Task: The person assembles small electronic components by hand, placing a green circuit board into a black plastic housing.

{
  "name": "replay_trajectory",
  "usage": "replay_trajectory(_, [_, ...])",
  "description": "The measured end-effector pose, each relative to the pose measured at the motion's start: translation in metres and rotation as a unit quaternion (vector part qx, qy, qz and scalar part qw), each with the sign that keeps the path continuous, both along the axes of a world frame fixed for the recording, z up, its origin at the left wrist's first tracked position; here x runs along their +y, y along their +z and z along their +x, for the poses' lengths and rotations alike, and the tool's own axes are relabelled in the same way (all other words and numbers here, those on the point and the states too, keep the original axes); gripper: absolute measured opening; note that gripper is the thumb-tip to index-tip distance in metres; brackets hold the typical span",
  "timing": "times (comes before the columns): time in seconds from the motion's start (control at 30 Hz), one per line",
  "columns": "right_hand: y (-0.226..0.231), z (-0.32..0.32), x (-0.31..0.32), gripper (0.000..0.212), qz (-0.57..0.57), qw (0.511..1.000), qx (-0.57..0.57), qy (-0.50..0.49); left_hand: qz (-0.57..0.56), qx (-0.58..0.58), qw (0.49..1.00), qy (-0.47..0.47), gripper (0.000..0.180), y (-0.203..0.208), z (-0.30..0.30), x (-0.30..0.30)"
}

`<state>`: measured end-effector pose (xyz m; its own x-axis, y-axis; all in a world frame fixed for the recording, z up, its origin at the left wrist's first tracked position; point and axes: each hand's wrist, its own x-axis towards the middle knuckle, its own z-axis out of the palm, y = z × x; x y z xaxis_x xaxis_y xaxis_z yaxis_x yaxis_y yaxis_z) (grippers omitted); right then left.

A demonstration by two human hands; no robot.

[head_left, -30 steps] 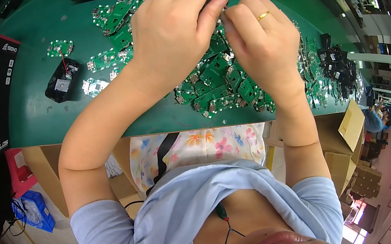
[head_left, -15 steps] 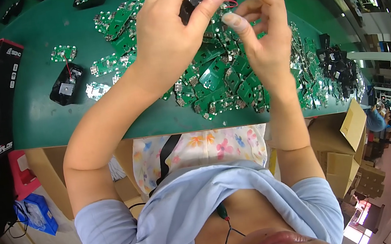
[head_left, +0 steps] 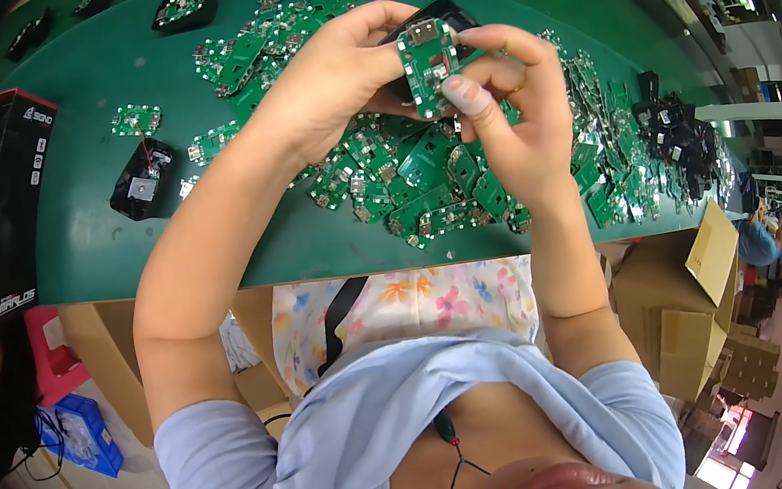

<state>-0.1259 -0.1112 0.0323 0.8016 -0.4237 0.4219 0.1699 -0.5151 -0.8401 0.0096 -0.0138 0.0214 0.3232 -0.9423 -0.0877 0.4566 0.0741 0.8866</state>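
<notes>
A green circuit board [head_left: 423, 66] stands in front of a black plastic housing [head_left: 445, 12] above the pile, and a short red wire shows at the board's right side. My left hand [head_left: 326, 77] is closed around the housing from the left, its thumb partly hidden behind the board. At the lower right of the board, my right hand [head_left: 529, 107] pinches its edge between thumb and curled fingers. Beneath both hands spreads a heap of loose green circuit boards [head_left: 429, 163].
On the left lie a black housing [head_left: 132, 189] wired to a board [head_left: 136, 119] and a black box [head_left: 6, 206]. Several filled housings [head_left: 183, 8] line the far side. Small black parts [head_left: 676, 136] are heaped at right. Cardboard boxes [head_left: 668, 304] stand below the table edge.
Both hands have come nearer to me with the housing and board. The board now faces up more fully, and my right fingers have closed onto it.
</notes>
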Motion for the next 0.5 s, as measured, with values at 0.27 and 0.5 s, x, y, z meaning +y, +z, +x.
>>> replay_trajectory(0.27, [-0.006,0.005,-0.012,0.023,-0.323,0.940,-0.093,-0.051,-0.010,-0.050,0.994,0.098,0.034,0.003,-0.009,0.002])
replay_trajectory(0.5, [0.001,0.009,-0.012,0.017,-0.368,0.913,-0.121,-0.130,-0.092,-0.094,0.971,0.200,0.026,-0.006,-0.018,-0.005])
